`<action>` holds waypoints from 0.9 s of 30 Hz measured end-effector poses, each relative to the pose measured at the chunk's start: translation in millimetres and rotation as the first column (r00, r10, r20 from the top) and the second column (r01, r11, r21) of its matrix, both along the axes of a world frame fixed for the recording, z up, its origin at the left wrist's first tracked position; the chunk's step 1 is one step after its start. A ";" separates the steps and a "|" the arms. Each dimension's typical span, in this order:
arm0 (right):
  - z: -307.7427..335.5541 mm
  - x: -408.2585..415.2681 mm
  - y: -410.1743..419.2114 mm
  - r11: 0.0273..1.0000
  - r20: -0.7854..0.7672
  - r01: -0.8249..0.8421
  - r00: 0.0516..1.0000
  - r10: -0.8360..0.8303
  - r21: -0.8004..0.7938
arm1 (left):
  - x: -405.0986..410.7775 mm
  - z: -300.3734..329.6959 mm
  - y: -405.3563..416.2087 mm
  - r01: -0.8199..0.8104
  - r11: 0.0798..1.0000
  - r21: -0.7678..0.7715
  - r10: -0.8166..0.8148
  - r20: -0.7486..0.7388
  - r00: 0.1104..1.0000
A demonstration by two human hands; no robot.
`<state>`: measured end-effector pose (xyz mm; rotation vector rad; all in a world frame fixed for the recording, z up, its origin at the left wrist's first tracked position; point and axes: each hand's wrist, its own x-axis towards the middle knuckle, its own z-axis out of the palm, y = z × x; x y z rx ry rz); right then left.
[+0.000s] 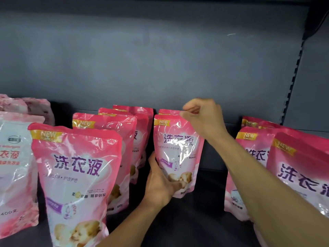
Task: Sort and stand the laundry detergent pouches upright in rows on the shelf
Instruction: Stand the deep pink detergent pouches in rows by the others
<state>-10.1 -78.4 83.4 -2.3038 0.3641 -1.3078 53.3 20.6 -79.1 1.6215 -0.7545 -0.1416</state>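
Observation:
A pink detergent pouch [178, 150] stands upright in the middle of the dark shelf [195, 220]. My left hand [160, 182] grips its lower left corner. My right hand [203, 116] pinches its top right edge. Another pouch top [167, 111] shows just behind it. To the left, a row of several pink pouches [80, 175] stands upright, one behind the other. At the right edge, more pink pouches [299, 166] lean together, partly hidden by my right forearm.
At far left stand paler pink-and-white pouches [14, 166] of a different kind, with more behind them [35, 107]. The grey back panel [160, 59] closes the shelf. A slotted upright [293, 77] runs down at the right.

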 end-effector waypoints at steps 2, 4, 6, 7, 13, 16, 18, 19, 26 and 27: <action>13.0 4.8 5.1 0.997 -0.159 0.011 0.987 -0.022 -0.072 | 1.1 1.3 1.2 -0.003 1.000 -0.007 0.003 0.009 1.000; 20.3 9.8 8.9 0.983 -0.282 0.003 0.958 -0.056 -0.184 | 2.0 0.6 1.5 -0.002 1.000 -0.001 0.002 0.011 1.000; 25.3 14.4 15.1 0.958 -0.390 -0.062 0.919 -0.054 -0.279 | 3.6 -1.2 0.6 -0.004 1.000 0.009 0.004 0.010 1.000; 26.8 18.8 17.9 0.946 -0.427 -0.093 0.903 -0.051 -0.310 | 4.5 -1.4 0.0 -0.003 1.000 0.012 0.003 0.006 1.000; 23.2 44.3 16.5 0.977 -0.407 -0.092 0.914 0.006 -0.192 | 6.2 -4.8 1.2 0.018 0.999 0.035 -0.017 -0.023 1.000; 15.2 46.2 14.1 0.995 -0.301 -0.096 0.950 0.083 -0.028 | 3.7 -7.1 1.0 0.001 0.996 0.090 0.002 -0.031 1.000; 11.6 44.5 14.8 0.996 -0.254 -0.089 0.964 0.082 -0.016 | 2.9 -8.1 -0.5 0.000 0.995 0.099 0.004 -0.039 0.999; 10.8 43.2 15.4 0.995 -0.248 -0.092 0.965 0.082 -0.029 | 2.7 -8.2 -0.8 0.005 0.995 0.096 0.000 -0.046 0.999; 15.8 -2.6 19.6 0.990 0.074 -0.008 0.997 0.019 -0.138 | 4.1 -7.8 0.7 0.055 0.997 0.050 -0.052 -0.058 0.997; 9.9 -13.5 18.5 0.998 0.182 0.003 0.983 0.008 -0.064 | 3.5 -7.0 0.7 0.054 0.998 0.042 -0.052 -0.054 0.997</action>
